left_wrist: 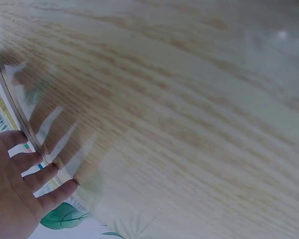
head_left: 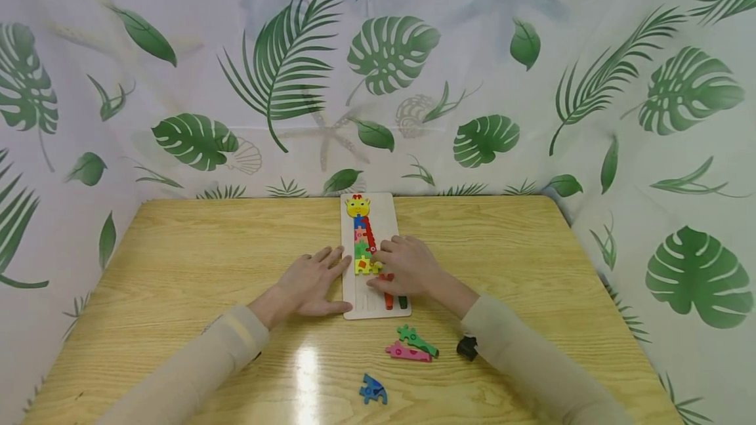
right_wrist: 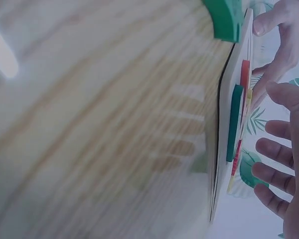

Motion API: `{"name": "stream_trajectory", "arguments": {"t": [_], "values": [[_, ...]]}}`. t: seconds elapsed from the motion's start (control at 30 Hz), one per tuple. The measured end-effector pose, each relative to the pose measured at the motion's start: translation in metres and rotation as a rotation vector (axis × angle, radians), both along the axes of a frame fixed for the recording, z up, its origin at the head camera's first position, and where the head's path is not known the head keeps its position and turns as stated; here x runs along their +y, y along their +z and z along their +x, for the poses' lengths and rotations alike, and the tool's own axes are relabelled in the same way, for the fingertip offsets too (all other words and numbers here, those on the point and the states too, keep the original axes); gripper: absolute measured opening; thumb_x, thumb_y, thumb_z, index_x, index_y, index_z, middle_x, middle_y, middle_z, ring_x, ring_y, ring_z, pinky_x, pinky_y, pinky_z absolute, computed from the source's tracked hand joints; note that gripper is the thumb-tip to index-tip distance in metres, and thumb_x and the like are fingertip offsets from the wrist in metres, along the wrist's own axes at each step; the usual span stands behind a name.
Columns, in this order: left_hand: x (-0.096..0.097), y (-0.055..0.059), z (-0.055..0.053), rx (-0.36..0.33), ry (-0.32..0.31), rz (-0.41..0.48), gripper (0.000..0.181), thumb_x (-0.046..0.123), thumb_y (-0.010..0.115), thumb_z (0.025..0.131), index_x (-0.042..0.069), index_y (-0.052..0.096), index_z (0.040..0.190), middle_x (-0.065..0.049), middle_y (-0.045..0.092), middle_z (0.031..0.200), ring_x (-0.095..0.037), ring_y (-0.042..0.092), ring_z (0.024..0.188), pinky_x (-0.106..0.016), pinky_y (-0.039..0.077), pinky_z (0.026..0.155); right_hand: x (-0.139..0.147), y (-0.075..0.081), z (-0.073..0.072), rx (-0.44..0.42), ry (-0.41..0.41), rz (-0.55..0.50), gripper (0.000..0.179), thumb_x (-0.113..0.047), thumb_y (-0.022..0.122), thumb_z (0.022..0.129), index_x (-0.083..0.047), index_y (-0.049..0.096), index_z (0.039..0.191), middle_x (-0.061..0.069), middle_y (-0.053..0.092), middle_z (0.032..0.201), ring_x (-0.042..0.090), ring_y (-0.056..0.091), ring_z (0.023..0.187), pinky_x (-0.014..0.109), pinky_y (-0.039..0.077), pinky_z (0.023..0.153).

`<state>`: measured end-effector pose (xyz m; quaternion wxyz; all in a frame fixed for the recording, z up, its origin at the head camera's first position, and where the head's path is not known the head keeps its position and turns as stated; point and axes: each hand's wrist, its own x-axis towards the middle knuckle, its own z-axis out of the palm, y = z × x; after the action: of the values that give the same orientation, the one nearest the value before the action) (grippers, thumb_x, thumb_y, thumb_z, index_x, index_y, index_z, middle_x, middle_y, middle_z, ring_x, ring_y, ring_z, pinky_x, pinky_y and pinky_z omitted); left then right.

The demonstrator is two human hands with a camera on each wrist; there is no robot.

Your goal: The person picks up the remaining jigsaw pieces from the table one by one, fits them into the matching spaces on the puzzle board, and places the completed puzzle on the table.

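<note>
The right hand (head_left: 410,264), its fingers loosely bent and holding nothing I can see, hides part of the giraffe puzzle (head_left: 361,248), while the left hand (head_left: 308,281) lays straight, spread fingers at the left edge of the pale board (head_left: 384,208). Yellow-headed and red-maned, the giraffe lies on that board towards the table's (head_left: 236,241) far side, with three loose pieces nearer me: one green (head_left: 417,340), one pink (head_left: 409,351), one blue (head_left: 373,389).

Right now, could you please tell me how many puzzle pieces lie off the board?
3: a green piece and a pink piece side by side below the board in the head view, and a blue piece lower still. Others could be hidden.
</note>
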<state>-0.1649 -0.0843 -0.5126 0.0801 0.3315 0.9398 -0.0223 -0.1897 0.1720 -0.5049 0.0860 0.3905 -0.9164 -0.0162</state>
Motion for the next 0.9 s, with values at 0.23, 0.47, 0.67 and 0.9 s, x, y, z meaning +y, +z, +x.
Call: {"name": "stream_trajectory", "arguments": {"t": [0.23, 0.47, 0.67, 0.9], "values": [[0.001, 0.000, -0.002, 0.000, 0.002, -0.008, 0.099, 0.080, 0.046, 0.096, 0.013, 0.032, 0.167, -0.016, 0.031, 0.174, -0.041, 0.039, 0.157, -0.056, 0.049, 0.117, 0.007, 0.004, 0.004, -0.007, -0.017, -0.051, 0.046, -0.061, 0.072, 0.092, -0.021, 0.079, 0.112, -0.003, 0.074, 0.101, 0.016, 0.065, 0.087, 0.033, 0.058, 0.078], [0.003, 0.000, -0.004, -0.004, 0.008, -0.004, 0.099, 0.080, 0.046, 0.096, 0.013, 0.032, 0.167, -0.016, 0.031, 0.174, -0.040, 0.039, 0.157, -0.057, 0.049, 0.117, 0.013, 0.006, 0.012, 0.025, -0.060, -0.080, 0.046, -0.062, 0.074, 0.089, -0.022, 0.080, 0.111, -0.002, 0.074, 0.101, 0.016, 0.064, 0.086, 0.030, 0.057, 0.072], [0.004, 0.000, -0.006, -0.005, 0.007, 0.001, 0.099, 0.080, 0.046, 0.096, 0.013, 0.032, 0.167, -0.016, 0.030, 0.174, -0.041, 0.039, 0.157, -0.057, 0.049, 0.117, 0.016, 0.007, 0.018, 0.012, -0.093, -0.083, 0.050, -0.066, 0.070, 0.090, -0.023, 0.079, 0.113, -0.002, 0.074, 0.102, 0.017, 0.065, 0.090, 0.032, 0.058, 0.075], [0.004, 0.000, -0.009, -0.017, 0.020, 0.000, 0.098, 0.079, 0.048, 0.096, 0.013, 0.032, 0.167, -0.016, 0.030, 0.175, -0.041, 0.037, 0.158, -0.059, 0.048, 0.117, 0.020, 0.007, 0.027, 0.033, -0.082, -0.085, 0.056, -0.070, 0.067, 0.090, -0.023, 0.079, 0.117, -0.001, 0.074, 0.106, 0.018, 0.065, 0.095, 0.034, 0.059, 0.078]]}}
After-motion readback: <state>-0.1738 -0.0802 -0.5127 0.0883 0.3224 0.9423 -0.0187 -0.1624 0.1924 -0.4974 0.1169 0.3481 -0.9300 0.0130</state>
